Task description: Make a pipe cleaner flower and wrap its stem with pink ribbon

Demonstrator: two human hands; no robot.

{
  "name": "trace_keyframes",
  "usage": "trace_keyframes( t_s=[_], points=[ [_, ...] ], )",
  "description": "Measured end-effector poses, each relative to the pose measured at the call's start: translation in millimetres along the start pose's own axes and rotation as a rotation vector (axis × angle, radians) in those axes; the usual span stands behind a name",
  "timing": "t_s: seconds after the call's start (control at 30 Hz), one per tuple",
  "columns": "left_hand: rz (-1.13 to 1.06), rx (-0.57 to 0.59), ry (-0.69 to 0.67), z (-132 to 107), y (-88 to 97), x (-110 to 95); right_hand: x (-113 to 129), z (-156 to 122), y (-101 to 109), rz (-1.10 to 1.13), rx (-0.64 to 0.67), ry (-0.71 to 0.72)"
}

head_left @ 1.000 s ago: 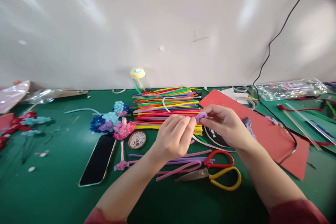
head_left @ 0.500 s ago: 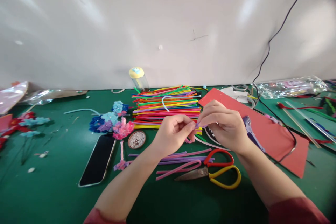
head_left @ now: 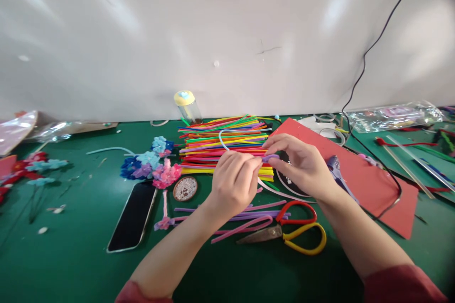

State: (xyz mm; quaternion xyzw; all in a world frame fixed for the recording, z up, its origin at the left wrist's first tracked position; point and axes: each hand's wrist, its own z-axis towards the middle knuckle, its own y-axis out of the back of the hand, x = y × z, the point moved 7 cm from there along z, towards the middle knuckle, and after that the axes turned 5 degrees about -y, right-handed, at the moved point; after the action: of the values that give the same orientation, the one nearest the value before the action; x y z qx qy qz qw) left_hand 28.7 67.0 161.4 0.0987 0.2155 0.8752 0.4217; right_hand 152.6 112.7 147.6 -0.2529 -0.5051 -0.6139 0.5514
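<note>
Between my two hands is a short purple pipe cleaner [head_left: 271, 157], bent into a small loop. My left hand [head_left: 234, 180] pinches one end, its fingers curled with the back of the hand toward me. My right hand [head_left: 302, 163] has thumb and index finger at the loop's other side, closed around it. Under the hands lie several purple and pink pipe cleaners [head_left: 245, 234] and scissors [head_left: 263, 235] with one red and one yellow handle. A large heap of coloured pipe cleaners [head_left: 202, 151] spreads out behind the hands, which partly cover it.
A phone [head_left: 132, 218], a bunch of fuzzy flowers [head_left: 167, 173] and a round dish of beads [head_left: 185, 189] lie left of my hands. A yellow-lidded jar [head_left: 187, 106] stands behind. To the right, a purple glue gun [head_left: 339, 177] rests on a red board [head_left: 387, 206], crossed by a black cable [head_left: 362, 68].
My left hand has rolled over, so its back and knuckles now show. The right fingers have spread slightly, and more of the purple loop is visible between the hands.
</note>
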Motion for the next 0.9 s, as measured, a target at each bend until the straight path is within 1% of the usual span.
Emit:
trace_keyframes(
  t_s=[0.07,0.13,0.2,0.23,0.3,0.4,0.47,0.5,0.57,0.67,0.73,0.77,0.8,0.83,0.87,0.9],
  points=[
    [0.005,-0.008,-0.043,-1.8,-2.0,-2.6,0.8,0.4,0.6,-0.012,-0.034,0.022],
    [-0.030,-0.009,-0.025,-2.1,-2.8,-2.1,3.2,0.3,1.8,-0.057,-0.075,0.058],
    [-0.106,0.007,0.048,-0.8,-2.7,1.2,7.8,-0.6,2.8,-0.143,-0.113,0.121],
    [-0.168,0.028,0.109,-0.1,-3.1,4.2,11.1,-1.4,3.3,-0.195,-0.130,0.166],
    [-0.362,0.101,0.289,-0.4,-7.7,13.3,18.9,-3.7,3.0,-0.301,-0.150,0.276],
    [-0.833,0.268,0.683,-11.9,-27.6,25.6,30.7,-8.2,1.7,-0.428,-0.173,0.445],
    [-1.155,0.333,0.916,-21.6,-40.5,25.3,37.0,-11.4,1.4,-0.480,-0.193,0.532],
    [-1.293,0.349,1.006,-25.3,-45.5,23.4,39.4,-12.9,1.4,-0.490,-0.199,0.563],
    [-1.514,0.380,1.143,-30.9,-53.4,17.8,42.1,-15.5,1.6,-0.485,-0.197,0.606],
    [-1.750,0.456,1.315,-38.2,-61.9,5.9,43.9,-19.2,2.0,-0.455,-0.171,0.661],
    [-1.843,0.512,1.358,-40.0,-64.2,-1.3,44.6,-20.8,1.7,-0.439,-0.134,0.701],
    [-1.841,0.534,1.348,-40.1,-64.4,-2.7,44.9,-21.2,1.3,-0.433,-0.110,0.718],
    [-1.792,0.541,1.311,-39.4,-64.1,-1.4,44.8,-21.0,1.1,-0.426,-0.091,0.726],
    [-1.691,0.528,1.251,-37.9,-62.8,2.8,44.1,-19.9,1.4,-0.418,-0.078,0.715],
    [-1.535,0.487,1.171,-35.2,-59.9,10.1,42.5,-17.7,2.7,-0.404,-0.079,0.679],
    [-1.325,0.420,1.064,-30.8,-54.2,19.3,39.6,-14.4,5.1,-0.378,-0.093,0.617]
  ],
)
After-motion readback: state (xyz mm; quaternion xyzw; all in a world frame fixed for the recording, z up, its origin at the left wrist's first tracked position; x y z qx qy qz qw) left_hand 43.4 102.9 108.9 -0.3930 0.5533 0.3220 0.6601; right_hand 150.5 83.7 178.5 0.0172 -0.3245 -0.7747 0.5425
